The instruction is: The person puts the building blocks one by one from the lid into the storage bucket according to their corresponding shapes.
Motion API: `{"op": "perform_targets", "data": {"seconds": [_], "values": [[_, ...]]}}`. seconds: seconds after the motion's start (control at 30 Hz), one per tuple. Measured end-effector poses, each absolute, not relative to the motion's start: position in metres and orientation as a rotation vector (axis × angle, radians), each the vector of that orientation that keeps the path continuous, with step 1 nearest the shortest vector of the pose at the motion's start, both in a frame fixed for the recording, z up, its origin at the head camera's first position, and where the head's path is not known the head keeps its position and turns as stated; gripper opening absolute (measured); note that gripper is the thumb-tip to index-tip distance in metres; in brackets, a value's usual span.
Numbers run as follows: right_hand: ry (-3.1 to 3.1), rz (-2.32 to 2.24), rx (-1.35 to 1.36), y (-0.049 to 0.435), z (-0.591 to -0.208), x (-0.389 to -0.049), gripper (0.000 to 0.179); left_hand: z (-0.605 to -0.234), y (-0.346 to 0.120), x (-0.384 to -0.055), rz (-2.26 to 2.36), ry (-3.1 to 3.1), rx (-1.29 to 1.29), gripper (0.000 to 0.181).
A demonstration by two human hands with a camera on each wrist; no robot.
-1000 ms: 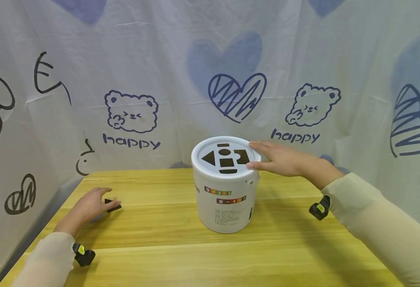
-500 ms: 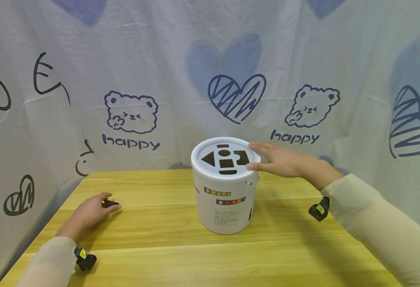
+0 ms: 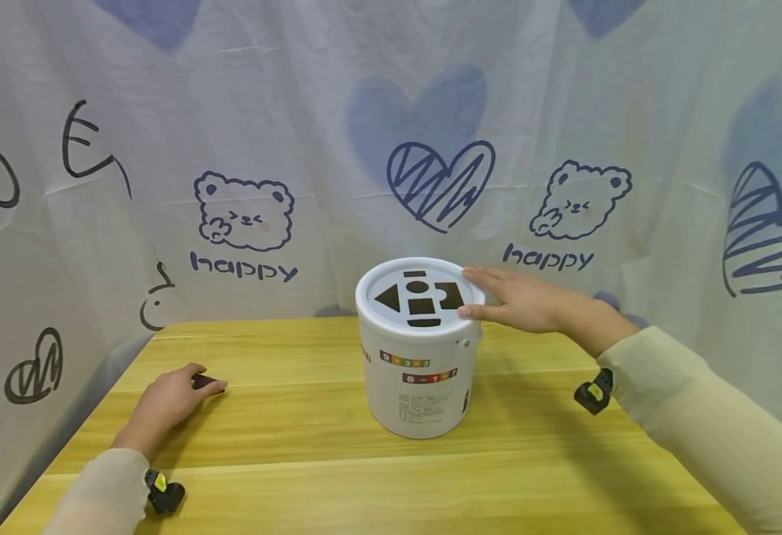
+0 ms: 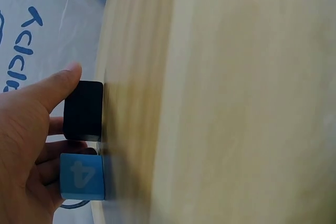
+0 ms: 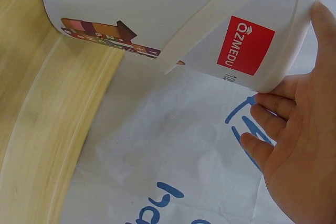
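Note:
My left hand [image 3: 171,395] is low over the table's left side. Its thumb and fingers pinch a small dark block [image 4: 84,110], which shows in the head view between thumb and index finger. Just below it in the left wrist view, a blue block [image 4: 82,177] marked with a 4 sits by the lower fingers; the head view hides it. A white bucket [image 3: 417,386] stands upright mid-table, its lid [image 3: 400,318] cut with shaped holes. Fairly straight fingers of my right hand [image 3: 527,299] rest on the lid's right rim, the thumb nearer me.
The yellow wooden table [image 3: 284,475] ends at a white curtain [image 3: 337,223] printed with hearts and bears, which also hangs along the left side. A white handle [image 5: 205,22] lies against the bucket's side.
My left hand has lowered slightly, and its spread thumb and fingers have closed on the dark block. A bit of blue under that hand has gone from sight. The right hand stays on the rim.

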State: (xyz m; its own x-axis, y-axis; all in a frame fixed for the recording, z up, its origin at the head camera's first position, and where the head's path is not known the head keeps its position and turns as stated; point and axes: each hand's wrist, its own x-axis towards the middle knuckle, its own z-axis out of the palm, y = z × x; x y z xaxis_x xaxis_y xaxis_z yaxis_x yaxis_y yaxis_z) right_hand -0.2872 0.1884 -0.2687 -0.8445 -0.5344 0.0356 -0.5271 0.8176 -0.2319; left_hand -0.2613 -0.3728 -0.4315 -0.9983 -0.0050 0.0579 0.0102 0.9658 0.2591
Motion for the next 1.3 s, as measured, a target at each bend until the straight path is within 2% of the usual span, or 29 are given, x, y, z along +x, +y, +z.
{"op": "perform_targets", "data": {"seconds": [0.87, 1.3], "values": [[2.974, -0.360, -0.854, 0.188, -0.271, -0.288, 0.097, -0.437, -0.371, -0.270, -0.555, -2.994, -0.124, 0.077], [2.973, -0.355, -0.852, 0.188, -0.270, -0.287, 0.097, -0.417, -0.351, -0.271, -0.553, -2.947, -0.213, 0.071]]}}
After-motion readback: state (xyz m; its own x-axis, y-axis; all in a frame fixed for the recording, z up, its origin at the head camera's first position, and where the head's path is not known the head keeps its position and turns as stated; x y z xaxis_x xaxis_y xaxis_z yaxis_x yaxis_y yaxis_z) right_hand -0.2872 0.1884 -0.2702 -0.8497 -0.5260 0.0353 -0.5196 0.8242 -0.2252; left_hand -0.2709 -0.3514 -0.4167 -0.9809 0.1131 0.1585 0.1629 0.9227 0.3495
